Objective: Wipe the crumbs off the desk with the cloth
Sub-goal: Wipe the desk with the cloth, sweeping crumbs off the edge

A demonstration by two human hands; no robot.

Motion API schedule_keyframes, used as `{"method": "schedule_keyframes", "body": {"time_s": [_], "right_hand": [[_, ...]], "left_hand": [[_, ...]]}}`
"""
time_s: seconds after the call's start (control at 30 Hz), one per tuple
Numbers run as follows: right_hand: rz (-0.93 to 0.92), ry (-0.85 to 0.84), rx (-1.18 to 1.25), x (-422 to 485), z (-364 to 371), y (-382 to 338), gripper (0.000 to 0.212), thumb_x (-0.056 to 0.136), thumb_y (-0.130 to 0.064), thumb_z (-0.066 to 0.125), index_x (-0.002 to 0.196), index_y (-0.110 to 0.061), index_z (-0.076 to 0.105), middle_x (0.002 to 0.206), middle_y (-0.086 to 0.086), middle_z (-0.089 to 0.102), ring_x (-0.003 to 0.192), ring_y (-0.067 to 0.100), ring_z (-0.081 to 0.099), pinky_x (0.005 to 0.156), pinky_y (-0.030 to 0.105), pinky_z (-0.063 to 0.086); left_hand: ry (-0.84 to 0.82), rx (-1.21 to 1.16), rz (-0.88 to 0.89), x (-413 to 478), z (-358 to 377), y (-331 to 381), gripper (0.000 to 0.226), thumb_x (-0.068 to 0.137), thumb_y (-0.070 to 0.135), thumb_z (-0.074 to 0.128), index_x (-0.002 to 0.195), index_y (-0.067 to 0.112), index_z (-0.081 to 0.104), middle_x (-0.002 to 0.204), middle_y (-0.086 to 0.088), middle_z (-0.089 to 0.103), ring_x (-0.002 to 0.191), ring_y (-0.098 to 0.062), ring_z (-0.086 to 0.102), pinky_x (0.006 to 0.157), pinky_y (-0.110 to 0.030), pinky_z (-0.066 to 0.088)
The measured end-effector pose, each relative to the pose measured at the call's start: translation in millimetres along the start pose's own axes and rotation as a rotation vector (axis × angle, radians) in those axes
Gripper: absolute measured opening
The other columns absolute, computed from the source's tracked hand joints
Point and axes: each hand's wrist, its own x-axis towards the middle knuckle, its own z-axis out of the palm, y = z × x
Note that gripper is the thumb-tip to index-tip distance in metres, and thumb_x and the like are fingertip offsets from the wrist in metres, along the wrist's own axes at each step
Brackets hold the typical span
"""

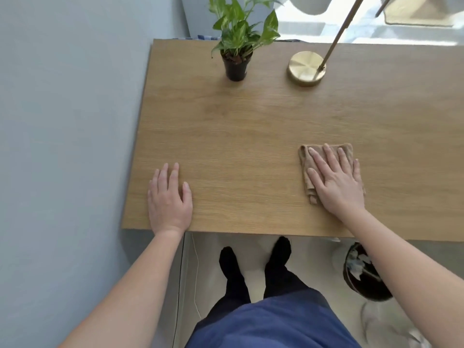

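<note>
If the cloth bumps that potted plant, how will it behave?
The potted plant looks top-heavy: leaves spread wider than its narrow black pot, so it may tip. The small pot probably slides easily on the smooth desk.

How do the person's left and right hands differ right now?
The right hand presses flat on the brown cloth; the left hand rests on bare desk. The right hand's fingers are spread; the left hand's lie closer together. Both are palm down with straight fingers.
</note>
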Motion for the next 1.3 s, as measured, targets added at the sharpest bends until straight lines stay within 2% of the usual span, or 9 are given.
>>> {"method": "schedule_keyframes", "body": {"time_s": [0.1,0.27,0.43,0.53,0.67,0.8,0.93,1.1,1.3], "right_hand": [[0.216,0.055,0.067,3,23,-69,0.064,0.103,-0.073,0.006,0.164,-0.055,-0.004,0.178,-0.007,-0.010,0.164,0.024,-0.014,0.130,0.055,-0.009],[-0.156,-0.008,0.041,-51,64,-170,0.060,0.108,-0.069,0.011,0.163,-0.056,-0.007,0.177,-0.009,-0.013,0.162,0.022,-0.020,0.130,0.053,-0.014],[-0.280,-0.004,-0.051,-77,60,-106,0.059,0.108,-0.070,0.018,0.162,-0.059,-0.005,0.177,-0.016,-0.002,0.164,0.013,-0.010,0.132,0.051,-0.001],[-0.179,-0.003,-0.030,-70,54,-98,0.057,0.108,-0.069,0.018,0.161,-0.062,-0.003,0.177,-0.018,-0.001,0.163,0.011,-0.010,0.132,0.051,-0.003],[0.034,0.037,0.057,-57,71,-159,0.059,0.108,-0.068,0.013,0.164,-0.056,-0.003,0.177,-0.011,-0.010,0.163,0.020,-0.017,0.130,0.052,-0.012],[-0.141,-0.026,0.004,-60,83,-196,0.059,0.108,-0.068,0.010,0.162,-0.057,-0.010,0.175,-0.013,-0.018,0.162,0.020,-0.023,0.129,0.051,-0.015],[-0.268,-0.019,-0.044,-72,69,-151,0.057,0.108,-0.070,0.012,0.160,-0.062,-0.009,0.176,-0.018,-0.009,0.162,0.013,-0.017,0.132,0.048,-0.007],[-0.079,0.018,-0.005,-48,47,-100,0.059,0.106,-0.073,0.016,0.160,-0.064,-0.004,0.176,-0.020,-0.004,0.163,0.013,-0.012,0.132,0.051,-0.005],[0.110,0.034,0.029,-23,65,-159,0.064,0.103,-0.074,0.004,0.161,-0.056,-0.014,0.176,-0.007,-0.017,0.162,0.026,-0.020,0.128,0.057,-0.015]], "left_hand": [[0.001,-0.002,0.002,-3,1,-1,0.056,0.111,0.041,0.038,0.165,0.026,0.035,0.173,-0.002,0.030,0.162,-0.025,0.021,0.131,-0.049,0.021],[-0.028,-0.048,0.039,-5,-3,-7,0.057,0.112,0.040,0.037,0.166,0.024,0.034,0.174,-0.004,0.029,0.162,-0.026,0.019,0.132,-0.050,0.019],[-0.027,-0.052,0.057,-11,-13,-44,0.056,0.111,0.038,0.042,0.165,0.022,0.037,0.174,-0.005,0.028,0.162,-0.027,0.021,0.129,-0.048,0.025],[0.013,-0.044,0.043,-19,-18,-77,0.054,0.112,0.035,0.041,0.164,0.020,0.039,0.172,-0.009,0.031,0.161,-0.030,0.024,0.131,-0.047,0.024],[0.000,-0.036,0.069,-26,-16,-96,0.053,0.114,0.034,0.035,0.166,0.020,0.035,0.174,-0.008,0.029,0.162,-0.028,0.022,0.133,-0.045,0.020],[0.014,-0.018,0.049,-26,-16,-95,0.053,0.114,0.030,0.039,0.165,0.018,0.036,0.173,-0.010,0.031,0.161,-0.030,0.024,0.131,-0.048,0.023],[0.006,-0.018,0.017,-26,-18,-87,0.055,0.112,0.030,0.044,0.164,0.013,0.039,0.172,-0.011,0.033,0.161,-0.030,0.024,0.132,-0.049,0.021],[-0.034,-0.034,0.081,-21,-17,-59,0.059,0.112,0.038,0.039,0.167,0.018,0.031,0.175,-0.006,0.025,0.164,-0.025,0.016,0.133,-0.048,0.017],[-0.051,0.079,0.084,-28,1,-43,0.065,0.112,0.048,0.016,0.171,0.022,0.017,0.178,-0.004,0.014,0.166,-0.025,0.009,0.134,-0.049,0.010]]}}
